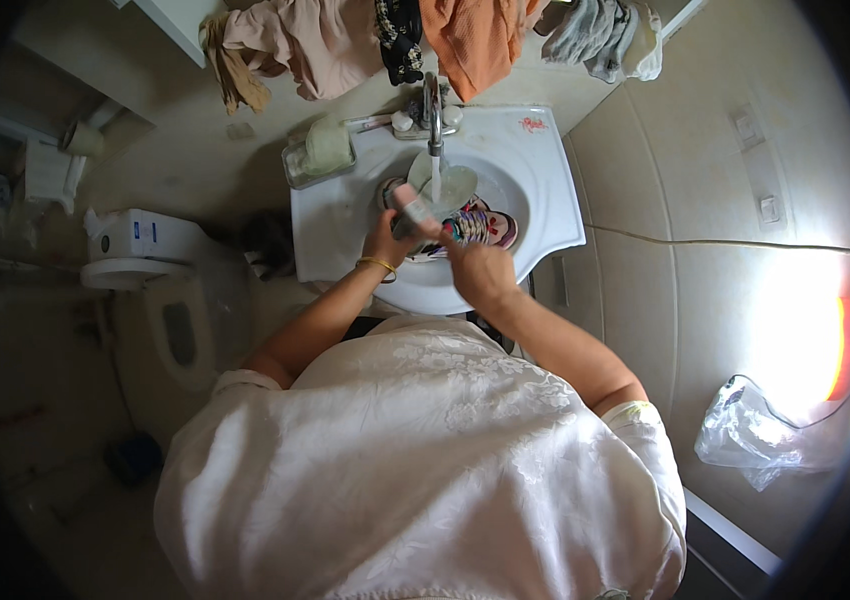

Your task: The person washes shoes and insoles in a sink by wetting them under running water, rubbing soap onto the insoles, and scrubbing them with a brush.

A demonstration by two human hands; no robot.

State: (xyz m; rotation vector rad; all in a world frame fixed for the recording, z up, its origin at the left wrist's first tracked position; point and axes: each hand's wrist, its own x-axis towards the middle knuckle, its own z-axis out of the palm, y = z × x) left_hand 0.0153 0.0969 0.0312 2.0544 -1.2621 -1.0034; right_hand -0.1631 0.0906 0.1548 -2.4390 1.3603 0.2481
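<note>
The right hand [481, 272] clenches a pinkish brush [415, 208] slanting forward-left. A patterned shoe [491, 228] lies crosswise in the washbasin [557, 205]; what the left hand [382, 243] grasps, I cannot tell.

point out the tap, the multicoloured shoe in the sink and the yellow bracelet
Tap [435, 122]: head view, on its spout
Multicoloured shoe [477, 226]: head view, on its striped part
Yellow bracelet [377, 262]: head view, on its band

Can't read any text here tbh, just a blue label [145, 233] on the toilet tank [117, 240] and red marks [533, 125] on the sink [557, 200].
</note>
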